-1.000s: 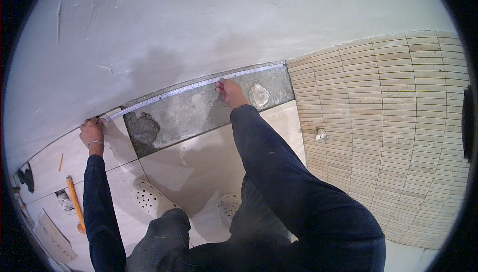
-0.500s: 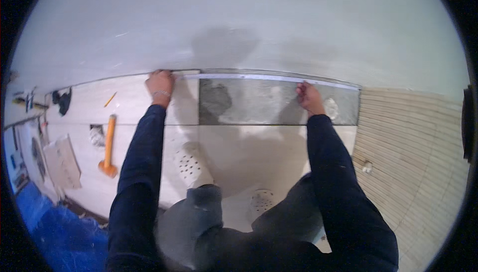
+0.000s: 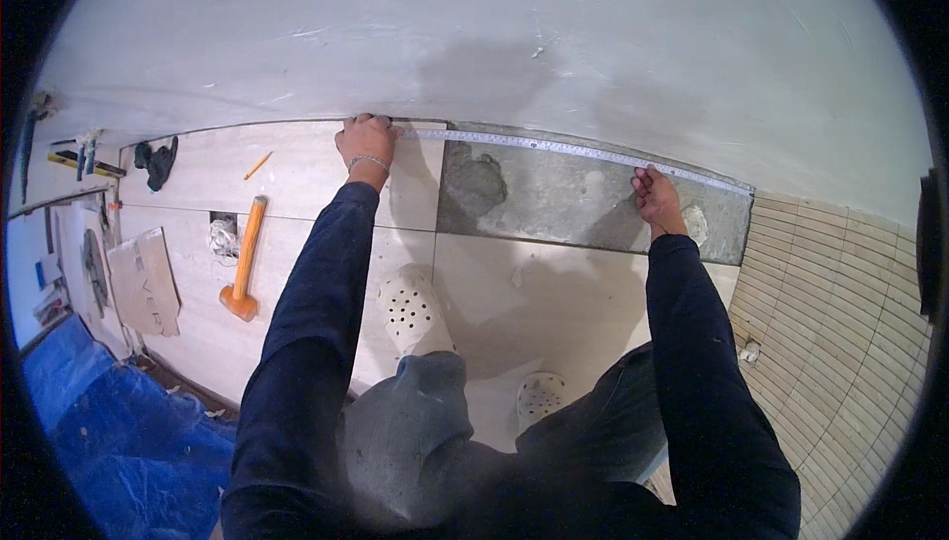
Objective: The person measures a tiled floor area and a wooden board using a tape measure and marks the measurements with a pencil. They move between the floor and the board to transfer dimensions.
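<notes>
A white measuring tape [image 3: 554, 146] lies stretched along the foot of the wall, over the edge of a pale floor tile [image 3: 410, 184] and a bare grey strip of floor [image 3: 554, 194]. My left hand [image 3: 365, 147] is closed around its left end; whatever part of the tape measure sits inside the fist is hidden. Farther right, the curled fingers of my right hand [image 3: 656, 199] pinch at the tape's near edge. Past that hand the tape runs on to the corner by the ribbed beige tiles [image 3: 830, 293].
An orange mallet [image 3: 245, 263] and a yellow pencil [image 3: 258, 165] lie on the tiles at left, beside a hole [image 3: 223, 233]. Dark gloves [image 3: 156, 161], a cardboard piece [image 3: 144, 283] and blue sheeting [image 3: 129, 431] are farther left. My pale clogs [image 3: 413, 311] stand below the strip.
The view has shifted and tilted slightly, so the whole scene sits farther right. Both hands keep their places along the tape, with no clear movement against the floor.
</notes>
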The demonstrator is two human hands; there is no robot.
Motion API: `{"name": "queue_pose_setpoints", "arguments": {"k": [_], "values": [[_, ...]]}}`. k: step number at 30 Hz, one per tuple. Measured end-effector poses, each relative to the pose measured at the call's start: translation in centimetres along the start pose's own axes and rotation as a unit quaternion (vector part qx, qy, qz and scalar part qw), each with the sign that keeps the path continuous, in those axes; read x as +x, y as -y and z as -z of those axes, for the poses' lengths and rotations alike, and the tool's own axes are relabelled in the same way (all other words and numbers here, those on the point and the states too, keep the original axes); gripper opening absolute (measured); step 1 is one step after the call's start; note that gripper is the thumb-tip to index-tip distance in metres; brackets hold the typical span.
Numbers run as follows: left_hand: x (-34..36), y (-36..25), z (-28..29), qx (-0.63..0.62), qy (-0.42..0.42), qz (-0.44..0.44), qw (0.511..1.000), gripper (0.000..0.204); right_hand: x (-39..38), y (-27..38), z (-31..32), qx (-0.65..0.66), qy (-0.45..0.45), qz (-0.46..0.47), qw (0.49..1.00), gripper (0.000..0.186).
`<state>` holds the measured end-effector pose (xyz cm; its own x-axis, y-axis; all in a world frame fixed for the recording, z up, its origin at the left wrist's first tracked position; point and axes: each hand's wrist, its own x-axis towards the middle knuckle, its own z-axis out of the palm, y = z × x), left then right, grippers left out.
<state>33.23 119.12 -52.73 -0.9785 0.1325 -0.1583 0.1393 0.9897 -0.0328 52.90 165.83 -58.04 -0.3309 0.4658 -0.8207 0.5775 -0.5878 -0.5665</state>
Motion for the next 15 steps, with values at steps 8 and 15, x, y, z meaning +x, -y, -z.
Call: {"name": "queue_pose_setpoints", "arguments": {"k": [8, 15], "values": [[-0.1, 0.6, -0.6, -0.005, -0.007, 0.002, 1.0, 0.025, 0.3, -0.9, -0.3, 0.005, -0.003, 0.001, 1.0, 0.013], [1.5, 4.7, -3.8, -0.006, -0.072, -0.075, 0.995, 0.023, 2.0, -3.5, 0.4, -0.46, -0.008, 0.629, 0.627, 0.013]]}}
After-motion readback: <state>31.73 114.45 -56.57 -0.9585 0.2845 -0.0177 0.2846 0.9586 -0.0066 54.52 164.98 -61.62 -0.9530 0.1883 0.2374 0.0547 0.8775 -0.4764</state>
